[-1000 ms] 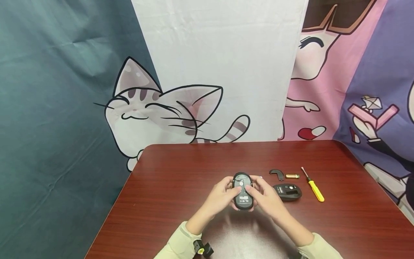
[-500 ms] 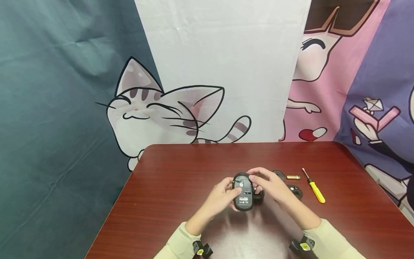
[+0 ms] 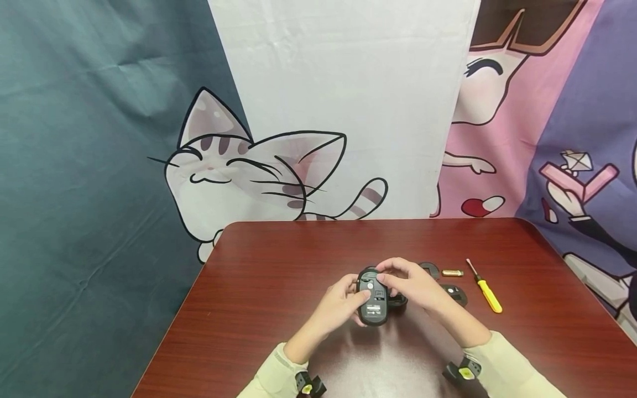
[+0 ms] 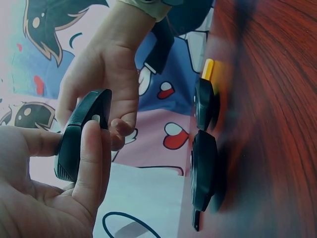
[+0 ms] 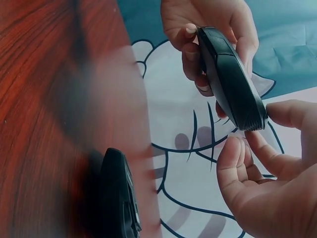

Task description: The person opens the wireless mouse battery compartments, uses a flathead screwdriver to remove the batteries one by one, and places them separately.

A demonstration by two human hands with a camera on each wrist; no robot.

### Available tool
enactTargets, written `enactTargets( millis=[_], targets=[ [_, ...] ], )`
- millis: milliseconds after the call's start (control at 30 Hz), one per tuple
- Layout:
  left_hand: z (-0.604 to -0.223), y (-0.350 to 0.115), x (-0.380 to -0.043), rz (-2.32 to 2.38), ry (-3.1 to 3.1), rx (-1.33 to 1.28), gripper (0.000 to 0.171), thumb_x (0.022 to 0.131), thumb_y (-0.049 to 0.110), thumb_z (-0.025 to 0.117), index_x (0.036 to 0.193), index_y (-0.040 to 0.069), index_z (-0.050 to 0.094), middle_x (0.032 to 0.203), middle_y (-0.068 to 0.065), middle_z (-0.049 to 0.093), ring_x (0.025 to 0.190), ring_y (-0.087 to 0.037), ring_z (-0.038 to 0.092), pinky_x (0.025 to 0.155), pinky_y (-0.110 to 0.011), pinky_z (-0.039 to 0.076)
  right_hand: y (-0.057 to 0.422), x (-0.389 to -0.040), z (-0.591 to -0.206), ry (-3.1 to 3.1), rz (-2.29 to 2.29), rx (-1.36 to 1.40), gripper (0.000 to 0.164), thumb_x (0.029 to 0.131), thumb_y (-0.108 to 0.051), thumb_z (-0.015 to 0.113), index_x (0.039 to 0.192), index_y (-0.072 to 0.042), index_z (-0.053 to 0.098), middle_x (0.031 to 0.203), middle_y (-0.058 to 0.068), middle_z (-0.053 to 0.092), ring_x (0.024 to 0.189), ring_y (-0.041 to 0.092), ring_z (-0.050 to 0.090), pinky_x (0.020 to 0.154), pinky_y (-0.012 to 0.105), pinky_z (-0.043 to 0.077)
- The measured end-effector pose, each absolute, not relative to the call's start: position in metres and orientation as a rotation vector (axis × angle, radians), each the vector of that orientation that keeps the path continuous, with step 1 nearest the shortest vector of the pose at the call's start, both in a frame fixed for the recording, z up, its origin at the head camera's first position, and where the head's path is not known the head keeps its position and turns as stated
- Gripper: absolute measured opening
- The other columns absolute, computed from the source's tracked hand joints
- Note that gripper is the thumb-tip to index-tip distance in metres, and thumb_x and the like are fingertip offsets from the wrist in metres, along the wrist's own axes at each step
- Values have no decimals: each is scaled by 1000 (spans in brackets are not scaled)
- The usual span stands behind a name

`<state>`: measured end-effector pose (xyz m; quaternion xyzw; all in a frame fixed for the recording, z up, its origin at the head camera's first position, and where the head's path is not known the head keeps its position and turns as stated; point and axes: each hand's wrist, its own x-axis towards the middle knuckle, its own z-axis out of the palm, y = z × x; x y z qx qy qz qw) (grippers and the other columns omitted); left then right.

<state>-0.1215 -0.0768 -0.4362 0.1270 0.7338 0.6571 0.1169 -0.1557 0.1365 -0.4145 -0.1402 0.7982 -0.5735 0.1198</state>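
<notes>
My left hand [image 3: 343,304] holds a black computer mouse [image 3: 373,309] above the table, its labelled underside turned up towards the head camera. The thumb lies across that underside and the other fingers wrap behind. At the far end of the mouse, my right hand [image 3: 410,284] pinches the edge between thumb and fingers. In the right wrist view the mouse [image 5: 230,79] appears edge-on, with the right fingertips at its ribbed end. A second black mouse [image 3: 398,302] lies on the table, partly hidden behind the held one. A third black mouse [image 3: 455,293] lies partly behind the right wrist.
Beyond the right hand lie a curved black plastic piece [image 3: 430,268] and a small battery [image 3: 452,273]. A screwdriver with a yellow handle [image 3: 490,297] lies to their right. The reddish-brown table [image 3: 264,276] ends at a printed cloth backdrop [image 3: 343,110].
My right hand has gone from the side of the mouse to its far end, uncovering the mouse behind. The left hand keeps its grip nearly in place.
</notes>
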Motion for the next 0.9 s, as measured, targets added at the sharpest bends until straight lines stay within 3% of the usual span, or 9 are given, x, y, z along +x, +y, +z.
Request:
enactTargets(
  millis=[333, 633, 900],
  targets=[
    [-438, -81, -122, 1920, 2158, 369, 37, 97, 18, 64, 127, -2, 56, 98, -13, 72, 57, -17, 68, 62, -66, 60, 131, -161, -416, 2391, -1662, -480, 30, 95, -22, 71, 117, -2, 66, 100, 11, 69, 85, 18, 65, 72, 34, 64],
    [-439, -88, -120, 1918, 2157, 353, 39, 97, 16, 64, 130, -3, 55, 100, -15, 71, 61, -19, 69, 60, -65, 61, 123, -171, -410, 2364, -1653, -410, 30, 95, -24, 71, 115, -2, 66, 78, 5, 62, 66, 18, 57, 55, 29, 55],
    [-444, -98, -120, 1904, 2181, 342, 38, 97, 18, 64, 129, -3, 56, 98, -14, 71, 60, -16, 68, 61, -68, 60, 116, -188, -413, 2285, -1669, -372, 33, 96, -28, 69, 120, -5, 66, 68, 3, 56, 65, 18, 55, 57, 32, 56]
  ],
)
